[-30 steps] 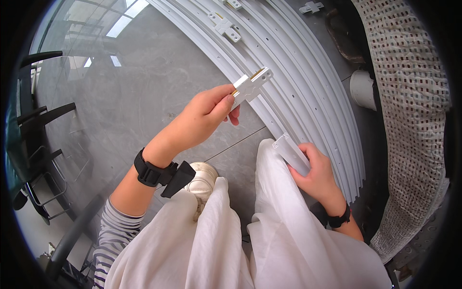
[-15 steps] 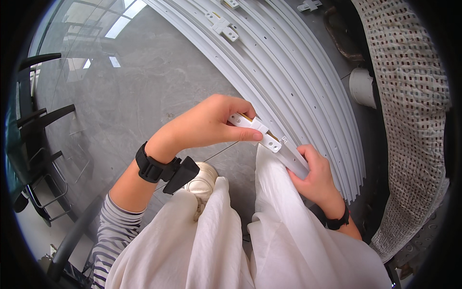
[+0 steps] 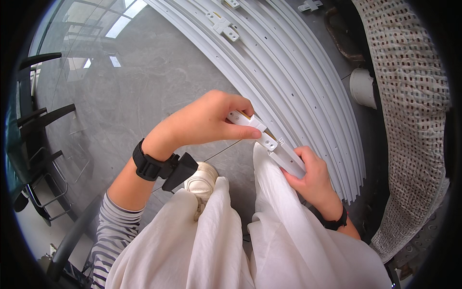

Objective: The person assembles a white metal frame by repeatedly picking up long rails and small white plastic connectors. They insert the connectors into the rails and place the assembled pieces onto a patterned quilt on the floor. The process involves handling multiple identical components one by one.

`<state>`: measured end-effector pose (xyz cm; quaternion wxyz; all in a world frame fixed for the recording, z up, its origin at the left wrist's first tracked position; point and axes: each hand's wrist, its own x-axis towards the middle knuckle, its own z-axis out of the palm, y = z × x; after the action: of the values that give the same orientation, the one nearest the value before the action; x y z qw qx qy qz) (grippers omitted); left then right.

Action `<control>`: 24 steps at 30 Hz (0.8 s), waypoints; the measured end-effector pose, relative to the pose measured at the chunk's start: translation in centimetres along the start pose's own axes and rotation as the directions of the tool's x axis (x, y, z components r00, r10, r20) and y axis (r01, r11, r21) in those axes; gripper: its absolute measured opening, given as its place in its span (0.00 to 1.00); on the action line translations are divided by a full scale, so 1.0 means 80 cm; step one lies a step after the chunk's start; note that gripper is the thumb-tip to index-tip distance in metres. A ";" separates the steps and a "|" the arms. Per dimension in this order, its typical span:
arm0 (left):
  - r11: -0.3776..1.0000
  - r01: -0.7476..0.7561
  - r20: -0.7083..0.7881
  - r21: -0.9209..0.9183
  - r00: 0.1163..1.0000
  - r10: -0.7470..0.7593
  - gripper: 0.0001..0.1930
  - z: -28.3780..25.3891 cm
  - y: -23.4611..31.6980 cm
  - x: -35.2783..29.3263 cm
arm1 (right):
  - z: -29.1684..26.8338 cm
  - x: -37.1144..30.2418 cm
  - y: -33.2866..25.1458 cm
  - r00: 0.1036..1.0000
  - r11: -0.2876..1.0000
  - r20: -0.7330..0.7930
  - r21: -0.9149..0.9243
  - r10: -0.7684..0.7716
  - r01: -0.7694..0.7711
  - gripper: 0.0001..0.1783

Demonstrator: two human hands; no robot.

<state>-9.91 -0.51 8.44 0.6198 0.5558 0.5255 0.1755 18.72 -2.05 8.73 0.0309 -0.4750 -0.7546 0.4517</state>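
My left hand (image 3: 211, 118) pinches a white plastic track connector (image 3: 256, 124) between thumb and fingers. This connector is a straight piece with brass-coloured strips along its edge and small screws at both ends. Its lower right end lies at the open end of a white track rail (image 3: 292, 161); I cannot tell how far it sits inside. Lower right, my right hand (image 3: 312, 174) is closed round that rail, close to its end. The rest of the rail is hidden behind the hand and my clothing.
Several long white rails (image 3: 288, 72) lie side by side on the grey tiled floor (image 3: 139, 91). Another connector (image 3: 222, 26) rests on them. A further white connector (image 3: 309, 6) is at the top right. Patterned fabric (image 3: 409, 96) hangs at the right, beside a white cylinder (image 3: 362, 88).
Both hands have shifted slightly left, bringing the connector and the rail end along. The grips look the same, and the connector's end remains at the rail's mouth.
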 end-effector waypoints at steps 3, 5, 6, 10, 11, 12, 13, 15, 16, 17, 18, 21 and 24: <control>1.000 -0.004 -0.009 0.005 1.000 0.004 0.17 -0.003 0.000 0.000 | -0.001 0.003 0.000 1.000 1.000 0.000 -0.010 -0.009 0.009 0.19; 1.000 -0.001 -0.010 -0.011 1.000 0.000 0.16 -0.001 -0.001 0.000 | -0.002 0.004 -0.002 1.000 1.000 0.004 -0.005 -0.005 0.005 0.19; 1.000 -0.005 -0.007 -0.004 1.000 0.004 0.16 -0.001 -0.002 0.000 | -0.003 0.005 -0.003 1.000 1.000 0.005 -0.002 -0.002 0.002 0.19; 1.000 -0.021 -0.002 -0.012 1.000 0.021 0.16 -0.001 -0.008 0.002 | -0.004 0.006 -0.003 1.000 1.000 0.023 0.002 -0.001 0.001 0.19; 0.999 -0.024 -0.003 -0.024 1.000 0.024 0.16 -0.001 -0.009 0.002 | -0.003 0.007 -0.002 1.000 1.000 0.030 0.000 -0.004 0.004 0.19; 1.000 -0.018 -0.002 -0.016 1.000 0.018 0.16 -0.001 -0.008 0.002 | -0.003 0.007 -0.002 0.999 1.000 0.036 0.000 -0.007 0.007 0.19; 1.000 -0.011 -0.001 -0.009 1.000 0.011 0.16 -0.002 -0.005 0.002 | -0.002 0.007 -0.002 0.999 1.000 0.038 0.001 -0.001 0.001 0.19; 1.000 0.003 0.005 0.001 1.000 -0.003 0.16 -0.003 -0.002 0.002 | 0.000 0.008 -0.003 0.999 1.000 0.043 0.005 0.013 -0.013 0.19; 1.000 0.010 0.010 0.004 1.000 -0.010 0.16 -0.003 -0.002 0.003 | 0.000 0.008 -0.003 0.999 1.000 0.043 0.002 0.013 -0.013 0.20; 1.000 0.017 0.015 0.006 1.000 -0.017 0.16 -0.003 -0.002 0.003 | 0.000 0.008 -0.003 0.999 1.000 0.043 0.000 0.013 -0.013 0.20; 1.000 0.007 0.017 -0.006 1.000 -0.007 0.16 -0.002 -0.004 0.003 | 0.001 0.008 -0.003 0.999 1.000 0.044 -0.002 0.013 -0.013 0.20; 1.000 -0.012 0.022 -0.014 1.000 0.012 0.16 -0.001 -0.009 0.004 | 0.003 0.007 0.000 0.999 1.000 0.044 0.003 0.007 -0.007 0.20; 1.000 -0.014 0.028 0.012 1.000 0.014 0.16 0.000 -0.008 0.004 | 0.003 0.008 -0.002 0.999 1.000 0.041 -0.003 0.008 -0.008 0.20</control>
<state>-9.98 -0.47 7.77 0.6223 0.5658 0.5140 0.1689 18.16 -1.79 8.44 0.0129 -0.4685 -0.7538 0.4606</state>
